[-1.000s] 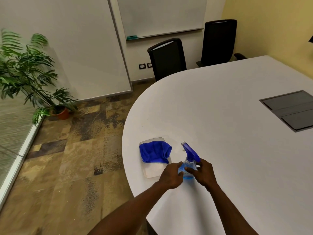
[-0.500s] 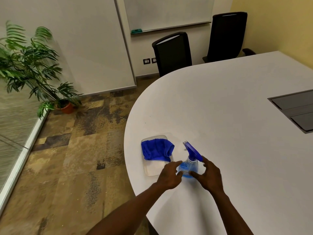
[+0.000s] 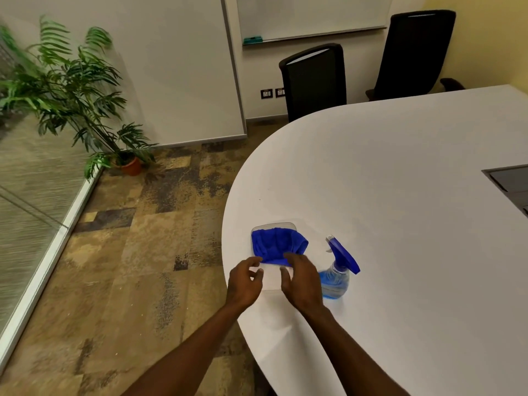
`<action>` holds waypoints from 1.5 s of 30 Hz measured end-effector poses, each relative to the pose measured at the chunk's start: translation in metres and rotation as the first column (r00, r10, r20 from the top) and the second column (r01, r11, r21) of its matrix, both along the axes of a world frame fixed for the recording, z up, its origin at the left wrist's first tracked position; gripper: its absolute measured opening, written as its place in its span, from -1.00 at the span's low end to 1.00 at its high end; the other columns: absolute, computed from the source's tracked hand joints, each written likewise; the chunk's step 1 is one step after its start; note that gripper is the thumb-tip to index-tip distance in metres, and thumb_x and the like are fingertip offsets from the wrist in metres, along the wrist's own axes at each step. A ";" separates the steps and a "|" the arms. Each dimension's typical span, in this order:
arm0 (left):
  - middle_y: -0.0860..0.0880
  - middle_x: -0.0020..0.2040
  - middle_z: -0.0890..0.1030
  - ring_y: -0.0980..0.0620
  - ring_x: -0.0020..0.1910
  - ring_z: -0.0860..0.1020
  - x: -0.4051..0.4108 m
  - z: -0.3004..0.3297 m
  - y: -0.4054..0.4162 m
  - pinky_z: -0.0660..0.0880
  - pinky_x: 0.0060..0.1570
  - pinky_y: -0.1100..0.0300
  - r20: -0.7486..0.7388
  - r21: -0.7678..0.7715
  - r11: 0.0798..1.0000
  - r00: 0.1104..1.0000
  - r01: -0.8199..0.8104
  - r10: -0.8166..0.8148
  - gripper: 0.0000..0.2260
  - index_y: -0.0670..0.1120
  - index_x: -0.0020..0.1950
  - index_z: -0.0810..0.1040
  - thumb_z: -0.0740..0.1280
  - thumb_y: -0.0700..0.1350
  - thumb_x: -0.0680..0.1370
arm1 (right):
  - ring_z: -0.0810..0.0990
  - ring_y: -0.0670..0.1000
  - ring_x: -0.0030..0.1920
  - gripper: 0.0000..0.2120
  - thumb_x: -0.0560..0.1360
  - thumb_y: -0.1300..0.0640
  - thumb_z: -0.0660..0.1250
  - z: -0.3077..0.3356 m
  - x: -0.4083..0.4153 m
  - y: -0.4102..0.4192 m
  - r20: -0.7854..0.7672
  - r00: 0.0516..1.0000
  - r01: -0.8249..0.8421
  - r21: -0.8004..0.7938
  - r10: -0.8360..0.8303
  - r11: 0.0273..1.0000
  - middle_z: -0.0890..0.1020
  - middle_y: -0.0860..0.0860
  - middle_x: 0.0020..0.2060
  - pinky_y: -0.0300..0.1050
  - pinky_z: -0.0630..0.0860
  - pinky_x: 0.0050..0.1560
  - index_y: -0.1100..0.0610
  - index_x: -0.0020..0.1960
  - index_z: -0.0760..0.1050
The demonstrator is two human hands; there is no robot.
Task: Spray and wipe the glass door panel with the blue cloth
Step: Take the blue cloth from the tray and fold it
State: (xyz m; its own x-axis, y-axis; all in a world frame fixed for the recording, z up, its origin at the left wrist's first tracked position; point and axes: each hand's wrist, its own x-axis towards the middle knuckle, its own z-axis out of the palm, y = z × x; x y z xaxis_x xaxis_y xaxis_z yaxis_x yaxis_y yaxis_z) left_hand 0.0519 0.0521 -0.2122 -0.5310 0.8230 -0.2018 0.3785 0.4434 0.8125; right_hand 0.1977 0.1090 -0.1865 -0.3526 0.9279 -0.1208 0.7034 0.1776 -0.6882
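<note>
A blue cloth (image 3: 275, 245) lies bunched on the far end of a clear plastic tray (image 3: 273, 277) near the rounded end of the white table (image 3: 400, 224). A spray bottle (image 3: 338, 271) with a blue trigger head and blue liquid stands upright just right of the tray, untouched. My left hand (image 3: 244, 282) hovers over the tray's near left corner, fingers loosely curled and holding nothing. My right hand (image 3: 301, 278) is over the tray's near right part, its fingertips at the cloth's near edge. The glass panel (image 3: 25, 201) runs along the far left.
A potted palm (image 3: 85, 110) stands by the glass in the corner. Two black chairs (image 3: 314, 81) sit at the table's far side below a whiteboard (image 3: 311, 15). A dark cable hatch (image 3: 511, 181) is set in the table at right. Patterned carpet lies left of the table.
Both hands have let go of the spray bottle and moved left to the tray and cloth. The bottle stays standing on the table.
</note>
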 end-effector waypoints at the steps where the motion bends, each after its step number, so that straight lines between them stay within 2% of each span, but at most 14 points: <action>1: -0.02 0.22 0.65 0.18 -0.11 0.61 -0.003 0.000 -0.004 0.51 -0.15 0.44 -0.005 0.003 1.000 1.000 -0.013 0.013 -0.73 -0.08 0.30 0.59 0.39 -0.22 0.59 | 0.48 0.09 0.39 -0.57 0.62 0.08 0.31 -0.003 -0.014 0.012 0.078 0.997 -0.009 0.040 0.006 0.999 0.52 0.09 0.40 -0.06 0.45 0.36 0.12 0.46 0.42; 5: 0.03 0.19 0.66 0.18 -0.09 0.63 -0.013 0.001 -0.023 0.52 -0.23 0.48 -0.013 0.008 0.999 0.998 -0.054 0.054 -0.74 -0.03 0.27 0.60 0.40 -0.19 0.59 | 0.20 0.20 0.57 -0.38 0.58 0.12 0.35 -0.013 -0.044 0.058 0.367 0.928 -0.117 0.103 0.071 0.988 0.27 0.15 0.56 0.12 0.30 0.48 0.08 0.57 0.20; 8: 0.05 0.17 0.65 0.16 -0.10 0.63 -0.019 0.001 -0.037 0.53 -0.22 0.49 0.008 0.018 0.995 0.995 -0.100 0.100 -0.74 0.01 0.26 0.60 0.40 -0.20 0.59 | 0.32 0.20 0.49 -0.33 0.56 0.06 0.38 -0.025 -0.049 0.080 0.477 0.877 -0.114 0.076 0.064 0.991 0.37 0.16 0.49 0.17 0.36 0.41 0.10 0.58 0.17; 11: 0.07 0.15 0.63 0.16 -0.08 0.60 -0.025 0.003 -0.051 0.51 -0.18 0.50 0.033 0.029 0.988 0.988 -0.150 0.149 -0.74 0.01 0.25 0.60 0.40 -0.22 0.59 | 0.48 0.17 0.30 -0.47 0.56 0.07 0.35 -0.038 -0.050 0.091 0.545 0.839 -0.081 0.150 -0.014 0.985 0.54 0.13 0.31 0.14 0.42 0.27 0.13 0.48 0.31; 16: 0.05 0.13 0.64 0.12 -0.02 0.62 -0.035 0.001 -0.074 0.48 -0.14 0.57 0.034 0.026 0.978 0.978 -0.207 0.206 -0.72 0.05 0.22 0.60 0.39 -0.25 0.58 | 0.54 0.15 0.16 -0.80 0.54 0.15 0.31 -0.042 -0.056 0.093 0.550 0.835 -0.105 0.199 -0.022 0.974 0.64 0.11 0.11 0.03 0.45 0.15 0.14 0.14 0.59; 18: 0.05 0.11 0.64 0.16 -0.04 0.61 -0.038 0.003 -0.080 0.48 -0.13 0.56 0.037 0.029 0.974 0.974 -0.223 0.222 -0.70 0.10 0.18 0.57 0.39 -0.28 0.58 | 0.58 0.17 0.08 -0.83 0.53 0.20 0.29 -0.042 -0.058 0.090 0.452 0.892 -0.086 0.190 -0.009 0.978 0.64 0.14 0.07 0.01 0.48 0.08 0.18 0.07 0.61; 20: 0.05 0.11 0.64 0.16 -0.05 0.61 -0.039 0.005 -0.080 0.49 -0.14 0.55 0.050 0.033 0.973 0.973 -0.227 0.225 -0.69 0.13 0.16 0.55 0.39 -0.27 0.58 | 0.62 0.19 0.00 -0.83 0.53 0.21 0.30 -0.037 -0.060 0.084 0.254 0.967 -0.006 0.128 -0.027 0.992 0.61 0.18 0.09 0.00 0.52 0.00 0.23 0.06 0.60; 23: 0.03 0.16 0.64 0.14 -0.06 0.62 -0.038 0.014 -0.074 0.50 -0.17 0.52 0.078 0.052 0.977 0.976 -0.207 0.202 -0.73 0.11 0.18 0.56 0.40 -0.22 0.59 | 0.63 0.17 -0.01 -0.82 0.55 0.18 0.35 -0.019 -0.058 0.070 -0.006 0.999 0.045 0.029 -0.045 0.999 0.61 0.16 0.09 -0.11 0.46 -0.07 0.24 0.12 0.59; 27: 0.06 0.20 0.65 0.19 -0.06 0.60 -0.036 0.036 -0.065 0.51 -0.20 0.52 0.113 0.099 0.981 0.982 -0.164 0.153 -0.73 0.08 0.23 0.58 0.41 -0.21 0.58 | 0.64 0.07 -0.02 -0.86 0.54 0.15 0.43 0.014 -0.046 0.053 -0.305 0.948 0.035 -0.193 -0.094 0.981 0.69 0.06 -0.01 -0.23 0.49 -0.12 0.16 0.06 0.62; 31: 0.22 0.24 0.57 0.26 0.09 0.57 -0.040 0.061 -0.067 0.50 -0.07 0.45 0.026 0.198 0.980 0.999 0.028 -0.034 -0.62 0.14 0.31 0.57 0.49 -0.11 0.54 | 0.64 0.14 -0.08 -0.91 0.52 0.24 0.44 0.062 -0.037 0.035 -0.547 0.801 -0.056 -0.471 -0.241 0.881 0.68 0.15 -0.11 -0.05 0.58 -0.12 0.25 0.00 0.60; 34: 0.27 0.28 0.51 0.35 0.28 0.47 -0.045 0.081 -0.078 0.42 0.15 0.53 -0.061 0.298 0.935 0.981 0.192 -0.182 -0.51 0.08 0.38 0.56 0.56 -0.06 0.46 | 0.65 0.08 -0.21 -0.98 0.53 0.26 0.41 0.094 -0.042 0.012 -0.595 0.744 -0.144 -0.587 -0.304 0.797 0.69 0.11 -0.22 -0.09 0.59 -0.23 0.21 -0.07 0.59; 37: 0.20 0.30 0.54 0.29 0.32 0.48 -0.053 0.097 -0.094 0.39 0.26 0.49 -0.112 0.377 0.902 0.977 0.210 -0.181 -0.48 0.05 0.37 0.59 0.58 -0.07 0.42 | 0.67 0.09 -0.22 -0.95 0.54 0.25 0.39 0.111 -0.056 -0.011 -0.608 0.714 -0.212 -0.660 -0.346 0.721 0.71 0.14 -0.21 -0.08 0.60 -0.24 0.23 -0.04 0.59; 42: 0.11 0.17 0.65 0.18 0.18 0.60 -0.079 0.123 -0.128 0.48 0.15 0.41 -0.142 0.475 0.863 0.983 0.173 -0.119 -0.66 0.01 0.22 0.69 0.52 -0.20 0.46 | 0.67 0.11 -0.25 -0.91 0.53 0.25 0.39 0.123 -0.089 -0.046 -0.602 0.748 -0.280 -0.667 -0.278 0.691 0.68 0.23 -0.13 -0.05 0.60 -0.23 0.28 -0.01 0.60; 45: 0.11 0.05 0.72 0.13 0.04 0.67 -0.095 0.134 -0.145 0.60 0.00 0.27 -0.100 0.496 0.864 0.994 0.085 -0.041 -0.80 0.00 0.12 0.72 0.46 -0.18 0.52 | 0.70 0.14 -0.11 -0.66 0.57 0.04 0.39 0.129 -0.110 -0.068 -0.643 0.746 -0.371 -0.618 -0.175 0.693 0.70 0.28 -0.03 0.00 0.62 -0.05 0.33 0.09 0.65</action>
